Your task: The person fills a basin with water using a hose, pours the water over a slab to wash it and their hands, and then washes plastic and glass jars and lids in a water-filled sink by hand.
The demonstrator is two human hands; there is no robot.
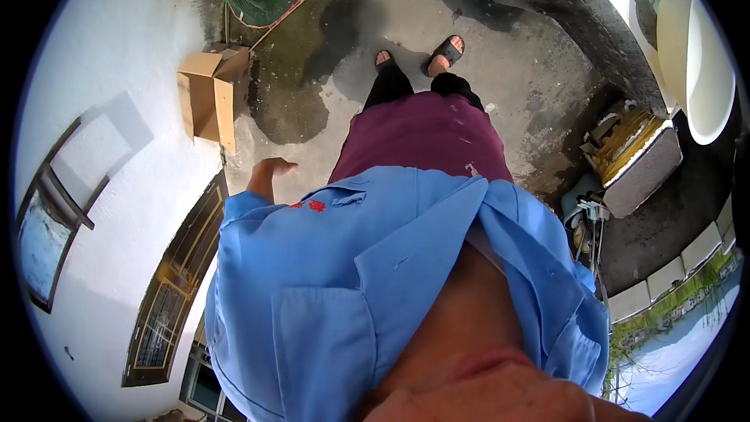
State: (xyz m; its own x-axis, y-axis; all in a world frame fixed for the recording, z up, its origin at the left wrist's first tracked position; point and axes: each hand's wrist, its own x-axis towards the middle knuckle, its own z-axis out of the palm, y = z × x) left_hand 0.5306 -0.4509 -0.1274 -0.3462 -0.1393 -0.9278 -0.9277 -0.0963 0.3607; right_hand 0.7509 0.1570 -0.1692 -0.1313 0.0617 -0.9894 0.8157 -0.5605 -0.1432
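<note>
The left hand hangs beside the blue shirt with one digit sticking out and nothing visible in its grasp, though how far the other fingers are curled I cannot tell; the right hand is out of view, so its grip is unknown; the cardboard box, flaps standing open, is by the white wall on the person's left, near the left hand but apart from it; the likeliest trouble, I judge, is a slip, since dark, wet-looking patches cover the floor and the sandals leave the toes bare; the green net might snag a foot or the box, because a thin pole from its frame runs down close to the box's corner; damp could also soften the cardboard from below; whether pole and box touch is hard to make out, as is what the box holds, its floor being hidden; the maroon apron covers most of the legs, and the pale basin on the right is partly cut off.
</note>
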